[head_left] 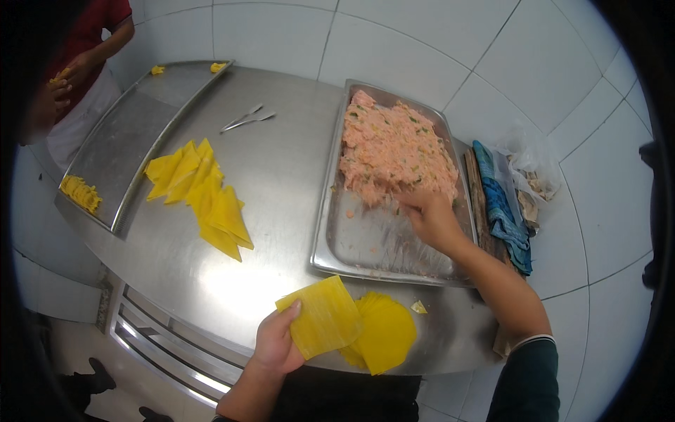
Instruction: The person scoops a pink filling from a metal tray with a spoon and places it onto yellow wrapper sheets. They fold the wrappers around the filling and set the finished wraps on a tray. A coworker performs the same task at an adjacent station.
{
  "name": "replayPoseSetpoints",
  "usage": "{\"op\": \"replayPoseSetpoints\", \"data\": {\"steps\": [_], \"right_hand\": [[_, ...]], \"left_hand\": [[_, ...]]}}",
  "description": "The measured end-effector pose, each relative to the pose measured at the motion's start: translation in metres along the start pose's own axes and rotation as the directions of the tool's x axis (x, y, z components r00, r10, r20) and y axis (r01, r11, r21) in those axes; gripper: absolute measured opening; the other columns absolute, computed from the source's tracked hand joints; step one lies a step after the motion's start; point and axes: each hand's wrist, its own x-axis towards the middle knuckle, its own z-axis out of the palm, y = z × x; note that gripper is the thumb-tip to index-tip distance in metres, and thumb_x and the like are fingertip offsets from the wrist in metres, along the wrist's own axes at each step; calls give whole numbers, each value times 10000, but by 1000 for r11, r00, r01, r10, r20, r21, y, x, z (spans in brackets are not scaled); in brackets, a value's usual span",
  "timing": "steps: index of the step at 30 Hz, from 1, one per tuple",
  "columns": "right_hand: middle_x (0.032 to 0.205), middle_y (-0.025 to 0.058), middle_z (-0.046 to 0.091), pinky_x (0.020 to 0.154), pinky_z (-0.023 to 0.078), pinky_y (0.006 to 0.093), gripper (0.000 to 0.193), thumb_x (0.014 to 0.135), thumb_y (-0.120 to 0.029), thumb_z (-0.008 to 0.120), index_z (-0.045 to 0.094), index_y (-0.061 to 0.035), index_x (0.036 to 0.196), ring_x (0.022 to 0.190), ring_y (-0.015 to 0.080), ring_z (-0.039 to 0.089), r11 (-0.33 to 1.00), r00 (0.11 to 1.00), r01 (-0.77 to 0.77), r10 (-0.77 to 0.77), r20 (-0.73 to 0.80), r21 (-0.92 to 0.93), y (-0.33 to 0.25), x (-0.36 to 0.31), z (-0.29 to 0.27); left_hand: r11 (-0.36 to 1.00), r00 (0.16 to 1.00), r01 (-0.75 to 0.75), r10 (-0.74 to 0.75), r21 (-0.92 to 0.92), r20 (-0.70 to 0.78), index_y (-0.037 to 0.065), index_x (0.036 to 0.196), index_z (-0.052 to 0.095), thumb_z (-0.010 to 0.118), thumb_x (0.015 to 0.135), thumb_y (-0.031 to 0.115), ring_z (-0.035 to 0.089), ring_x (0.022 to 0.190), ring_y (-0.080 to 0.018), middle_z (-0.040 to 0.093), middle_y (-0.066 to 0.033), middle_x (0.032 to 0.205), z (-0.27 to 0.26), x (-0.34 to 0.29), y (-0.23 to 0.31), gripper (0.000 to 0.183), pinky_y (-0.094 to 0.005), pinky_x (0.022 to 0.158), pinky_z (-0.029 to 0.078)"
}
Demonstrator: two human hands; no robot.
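Observation:
My left hand [277, 342] grips a square yellow dough wrapper [320, 316], thumb on top, above the table's near edge. A stack of similar yellow wrappers [387, 336] lies just right of it. My right hand [427, 218] reaches into a deep metal tray [376, 246], its fingers closed at the near edge of a pink minced filling [397, 144] with green and orange bits. Whatever those fingers hold is blurred against the filling. The filling covers the tray's far part; smears mark the near part.
Fanned yellow wrappers [225, 218] lie on the metal table [281, 183], near two small metal utensils [247, 119]. A shallow tray [133, 133] at left holds folded yellow pieces [81, 193]. Beyond it stands a person [84, 67]. Right: a blue cloth [503, 204] and plastic bag [527, 165].

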Motion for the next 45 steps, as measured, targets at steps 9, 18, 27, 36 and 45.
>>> {"op": "replayPoseSetpoints", "data": {"steps": [9, 18, 27, 36, 45], "right_hand": [[879, 208, 715, 732, 527, 402, 232, 882, -37, 661, 739, 6, 1096, 790, 339, 695, 1000, 999, -15, 15, 51, -16, 4, 15, 19], [753, 95, 666, 642, 468, 271, 234, 952, -88, 656, 735, 0, 1154, 671, 132, 582, 619, 855, -512, 294, 428, 596, -67, -47, -39], [897, 87, 615, 633, 483, 323, 499, 805, 30, 693, 674, -52, 1297, 727, 227, 607, 959, 977, 203, -187, -100, 198, -133, -157, -12], [903, 103, 626, 652, 537, 355, 551, 765, 60, 689, 679, -85, 1297, 758, 243, 636, 915, 996, 5, 30, -80, 403, -131, -197, -14], [877, 95, 625, 638, 531, 327, 490, 767, 57, 694, 706, -71, 1240, 698, 237, 622, 965, 970, 125, -71, -231, 231, -117, -194, -4]], "left_hand": [[999, 999, -21, 22, 25, -35, -46, 1426, 455, 477, 1050, 275, 609, 1239, -333, 591, -203, 1364, 1, -2, 0, 495, -478, 1088, 468], [996, 996, 21, -14, 84, -86, -35, 1448, 421, 467, 1055, 283, 573, 1280, -331, 556, -205, 1397, 25, -1, -4, 508, -475, 1114, 444], [990, 995, -63, 72, 128, -68, -18, 1488, 321, 328, 1106, 345, 471, 1371, -328, 458, -200, 1463, 87, -18, -27, 527, -482, 1179, 356], [973, 957, -155, 191, 172, -220, 24, 1441, 405, 311, 1111, 371, 509, 1325, -311, 512, -179, 1407, 79, -13, -40, 489, -461, 1158, 386], [969, 967, -187, 210, 160, -142, 20, 1429, 423, 316, 1111, 388, 515, 1315, -298, 521, -168, 1402, 80, -7, -47, 498, -458, 1156, 381]]}}
